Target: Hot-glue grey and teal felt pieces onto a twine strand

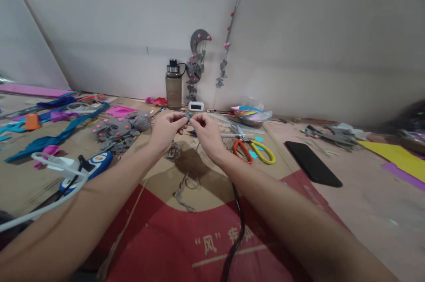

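Above the middle of the cardboard, my left hand [168,128] and my right hand [207,131] meet almost fingertip to fingertip. Both are closed in a pinch on a small teal piece [188,114], mostly covered by the fingers, so its exact kind is unclear. A thin grey strand seems to hang beneath my right hand. Tangled grey yarn [173,151] lies just below my left hand, and a loose length of grey string [182,193] rests nearer to me. Scissors [246,141] with red and yellow handles lie right of my right hand, beside teal flower cutouts [259,139].
A bottle [174,89] and a small white digital display [195,106] stand by the white partition, where grey moon-and-flower garlands [195,67] hang. A black phone [312,163] lies right. Left are grey decorated pieces [114,131] and a blue-white device [89,169]. A black cable [239,215] crosses the cardboard.
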`<state>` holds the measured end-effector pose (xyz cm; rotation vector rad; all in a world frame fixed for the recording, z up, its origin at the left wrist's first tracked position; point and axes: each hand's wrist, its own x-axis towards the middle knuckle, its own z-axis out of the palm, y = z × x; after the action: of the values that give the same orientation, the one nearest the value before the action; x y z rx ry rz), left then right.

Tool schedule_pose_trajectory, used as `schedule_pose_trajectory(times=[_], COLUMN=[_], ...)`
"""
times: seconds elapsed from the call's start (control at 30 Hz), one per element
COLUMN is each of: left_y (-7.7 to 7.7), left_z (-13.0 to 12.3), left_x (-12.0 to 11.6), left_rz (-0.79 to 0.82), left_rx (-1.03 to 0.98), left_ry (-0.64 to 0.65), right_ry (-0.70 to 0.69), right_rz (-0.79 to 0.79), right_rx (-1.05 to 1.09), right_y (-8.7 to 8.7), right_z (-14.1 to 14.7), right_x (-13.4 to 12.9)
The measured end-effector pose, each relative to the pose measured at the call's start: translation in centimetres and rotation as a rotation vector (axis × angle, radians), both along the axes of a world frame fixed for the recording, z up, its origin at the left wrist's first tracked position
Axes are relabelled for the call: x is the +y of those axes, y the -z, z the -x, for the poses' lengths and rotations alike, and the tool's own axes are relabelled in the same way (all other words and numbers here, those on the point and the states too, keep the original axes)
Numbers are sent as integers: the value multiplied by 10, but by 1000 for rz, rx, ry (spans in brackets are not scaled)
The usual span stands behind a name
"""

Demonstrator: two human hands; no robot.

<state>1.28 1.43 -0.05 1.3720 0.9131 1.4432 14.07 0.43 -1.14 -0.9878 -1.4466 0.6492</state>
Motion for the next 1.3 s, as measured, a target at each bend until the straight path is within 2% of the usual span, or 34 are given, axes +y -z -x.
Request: schedule_pose_trajectory(times=[0.17,0.4,0.93,1.13,1.3], left_y=[1,2,-1,-1,0], left_z=[-2,-2,-5,-4,-4], left_x=[-1,-2,-8,-7,-6], left_rz=[74,87,83,82,97], left_rx=[-50,-75,-29,-3,-7], left_ry=[33,55,6,0,17], right_ry=[44,80,204,180,28], right_rz=[52,56,-7,1,98], right_rx=[-40,-41,-207,-142,-41], right_y=[-4,-3,-6,-4,-2], right_z=[-4,-6,-5,-5,-6], right_x=[-3,-1,-7,-7,-3])
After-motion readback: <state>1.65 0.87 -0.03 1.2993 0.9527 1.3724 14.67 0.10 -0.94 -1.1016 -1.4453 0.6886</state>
